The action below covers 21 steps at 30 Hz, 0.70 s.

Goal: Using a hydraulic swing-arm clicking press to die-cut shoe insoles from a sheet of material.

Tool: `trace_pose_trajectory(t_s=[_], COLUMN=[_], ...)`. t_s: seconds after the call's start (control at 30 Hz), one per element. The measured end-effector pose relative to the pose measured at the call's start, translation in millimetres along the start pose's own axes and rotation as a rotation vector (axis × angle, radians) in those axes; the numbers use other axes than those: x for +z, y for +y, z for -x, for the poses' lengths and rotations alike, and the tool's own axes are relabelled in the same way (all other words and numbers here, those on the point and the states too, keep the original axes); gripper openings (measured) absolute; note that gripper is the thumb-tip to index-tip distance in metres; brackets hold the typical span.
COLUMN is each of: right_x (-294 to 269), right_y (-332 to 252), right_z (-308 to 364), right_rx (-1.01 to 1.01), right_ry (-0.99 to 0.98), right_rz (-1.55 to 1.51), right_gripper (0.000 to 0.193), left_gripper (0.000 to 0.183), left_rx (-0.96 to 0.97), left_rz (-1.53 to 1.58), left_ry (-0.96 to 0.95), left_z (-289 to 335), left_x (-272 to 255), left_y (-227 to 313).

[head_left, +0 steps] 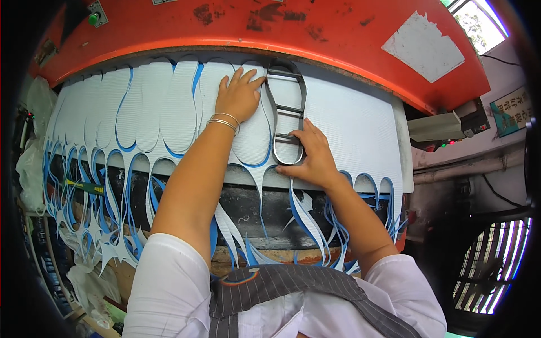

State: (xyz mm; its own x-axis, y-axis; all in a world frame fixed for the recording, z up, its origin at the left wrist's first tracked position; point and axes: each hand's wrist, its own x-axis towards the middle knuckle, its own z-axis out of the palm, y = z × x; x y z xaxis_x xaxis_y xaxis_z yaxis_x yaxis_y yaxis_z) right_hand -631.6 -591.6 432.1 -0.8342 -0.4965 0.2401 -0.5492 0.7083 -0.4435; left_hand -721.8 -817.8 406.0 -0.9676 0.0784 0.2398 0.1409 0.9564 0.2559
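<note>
A sole-shaped steel cutting die [289,109] with several crossbars stands on a white ribbed sheet [352,115] with a blue underside. My right hand [314,156] grips the die's near end, thumb at its lower curve and fingers along its right side. Flat on the sheet left of the die lies my left hand [239,97], fingers spread, the index fingertip at or close to the die's upper left edge. Sole-shaped cut outlines [183,107] run leftward across the sheet, some with blue gaps. What lies under my left palm is hidden.
A red machine beam [236,25] with a green button [93,19] spans the far side. Cut-out scrap strips [307,219] hang over the dark near edge. A green-handled tool [85,187] lies among the scraps at left, near plastic bags [32,174]. A box with small lights [473,121] sits right.
</note>
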Motion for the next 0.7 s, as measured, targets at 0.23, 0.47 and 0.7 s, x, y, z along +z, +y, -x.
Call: trace_pose_trajectory(t_s=[0.23,0.47,0.7], right_x=[1,4,-51], right_y=[8,10,-27], right_z=[-2,-2,2], right_rx=[-0.049,-0.059,-0.13], right_ry=[0.049,-0.012,0.166], right_rz=[-0.025,0.087,0.229], right_gripper=[0.08,0.083,0.09], left_gripper=[0.041,0.038,0.028], left_rx=[0.01,-0.023,-0.137], left_rz=[0.019,0.106,0.816], left_ry=[0.114,-0.203,0.694], left_z=[-4,-1,85], left_x=[2,-25,-114], left_y=[1,-1,-151])
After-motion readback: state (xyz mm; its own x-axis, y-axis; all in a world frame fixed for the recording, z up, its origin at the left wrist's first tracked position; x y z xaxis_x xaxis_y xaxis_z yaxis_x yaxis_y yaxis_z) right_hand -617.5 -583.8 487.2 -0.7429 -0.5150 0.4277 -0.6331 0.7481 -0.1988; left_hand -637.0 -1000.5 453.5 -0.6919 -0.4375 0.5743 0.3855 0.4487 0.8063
